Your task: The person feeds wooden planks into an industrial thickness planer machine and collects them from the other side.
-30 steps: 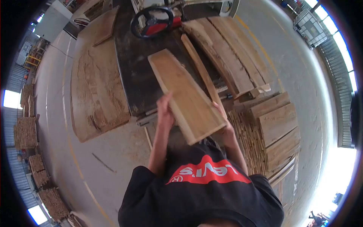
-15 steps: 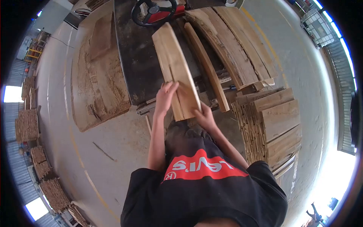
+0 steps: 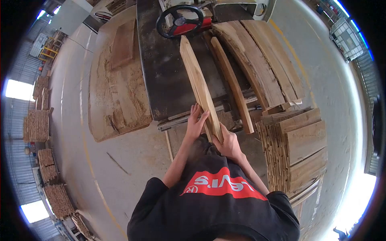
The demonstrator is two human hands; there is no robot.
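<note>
A pale wooden board (image 3: 197, 82) is tilted up on its narrow edge above the dark machine table (image 3: 161, 76), its far end pointing toward the handwheel. My right hand (image 3: 229, 143) is wrapped round the near end of the board, thumb on its upper edge. Farther up the board, my left hand (image 3: 197, 120) grips its left side, with fingers on that face and the thumb near the top edge. Just right of the board, a long narrow wooden strip (image 3: 233, 86) rests on the machine table. The board's lower part is partly hidden behind my hands.
A black handwheel (image 3: 179, 21) stands at the table's far end. Wide bark-edged planks (image 3: 257, 60) lie at the right, above a stack of boards (image 3: 307, 138). A sawdust-covered wooden surface (image 3: 116, 88) adjoins the left side. A thin stick (image 3: 118, 163) lies on the floor.
The board has turned from showing its broad, slotted face to standing more on edge, and has come lower and nearer my body. My hands have shifted with it, and the camera view has moved.
</note>
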